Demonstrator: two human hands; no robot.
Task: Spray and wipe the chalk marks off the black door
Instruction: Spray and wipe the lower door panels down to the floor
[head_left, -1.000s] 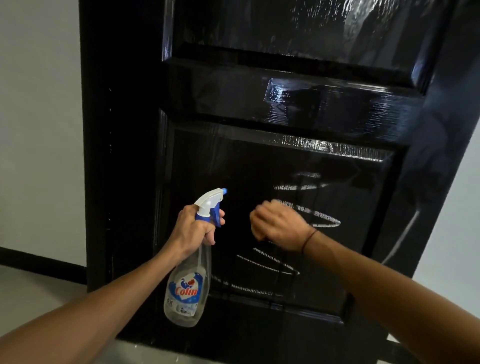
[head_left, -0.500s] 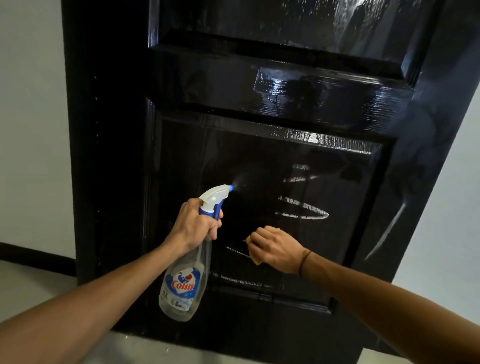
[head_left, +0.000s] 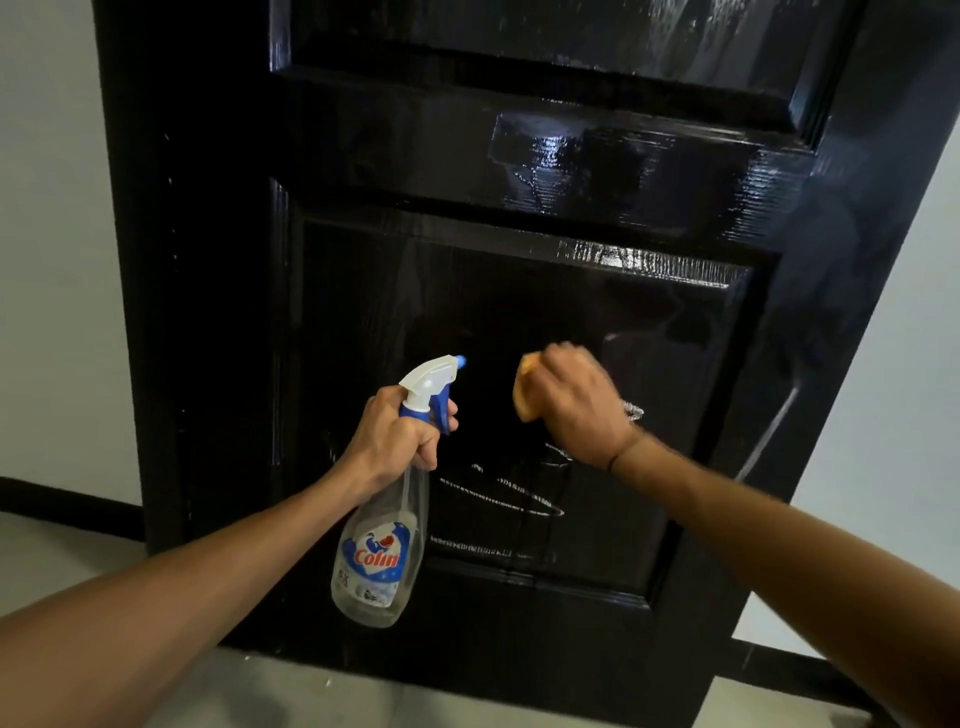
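1. The black door (head_left: 467, 156) fills most of the view; it is glossy, with a raised cross band and a sunken lower panel.
2. Chalk marks (head_left: 498, 499) run as white scribbled lines across the lower part of that panel, below and between the two hands. Another short piece shows just right of the right wrist, and a long pale streak (head_left: 769, 431) slants down the door's right-hand frame.
3. The left hand (head_left: 395, 441) grips the neck of a spray bottle (head_left: 379, 551), fingers curled round it with one finger on the blue trigger. The white nozzle with a blue tip points up and right toward the panel.
4. The bottle is clear, hangs below the fist, and has a blue and red label reading "Colin".
5. The right hand (head_left: 576, 405) is curled round an orange cloth or sponge (head_left: 527, 395) and holds it against the panel, above the chalk lines. A thin dark band sits on that wrist.
6. Pale wall (head_left: 52, 260) shows on both sides of the door, with a dark skirting strip and grey floor (head_left: 62, 561) below.
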